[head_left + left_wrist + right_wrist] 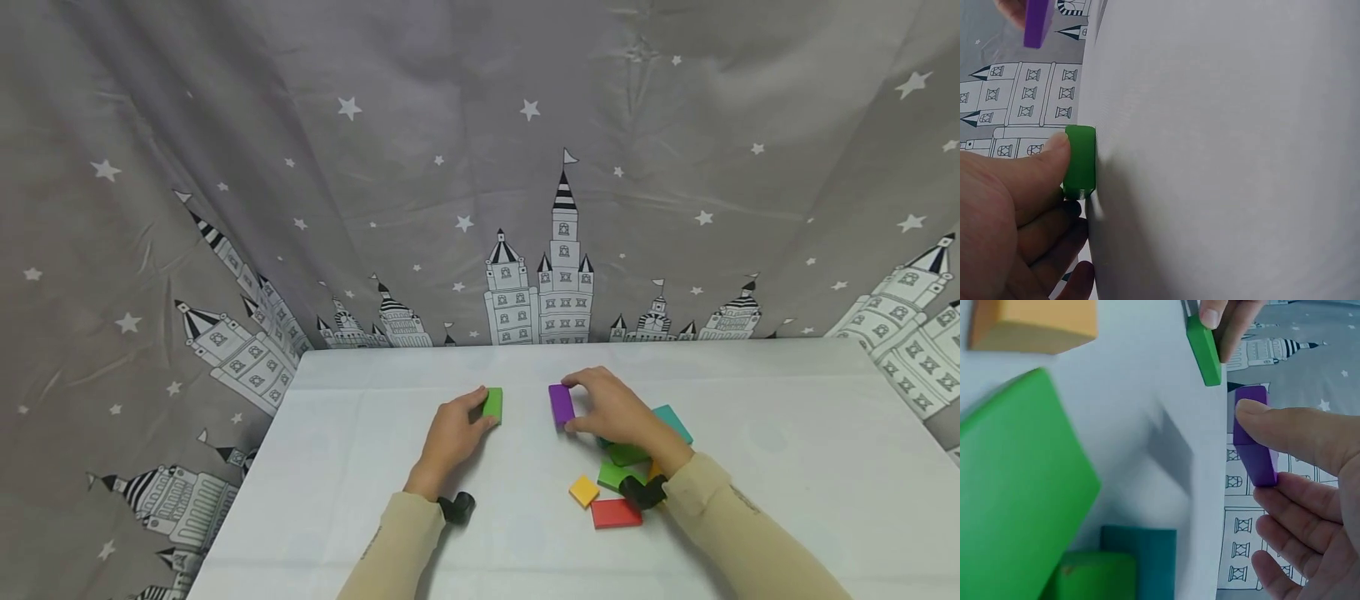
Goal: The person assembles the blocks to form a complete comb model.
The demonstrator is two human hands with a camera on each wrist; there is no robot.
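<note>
A green block (492,405) stands on the white table, and my left hand (453,433) pinches it between thumb and fingers. In the left wrist view the green block (1082,161) meets the table surface, with the thumb on its near side. To the right, my right hand (609,407) grips a purple block (561,406) by its two ends. The right wrist view shows the purple block (1255,436) held off the table, its shadow (1171,450) apart from it.
Near my right forearm lie several loose blocks: a yellow square (584,492), a red block (617,513), a green block (617,475) and a teal block (673,423). The forearm partly covers this pile. A grey castle-print curtain (450,192) hangs behind the table (360,500).
</note>
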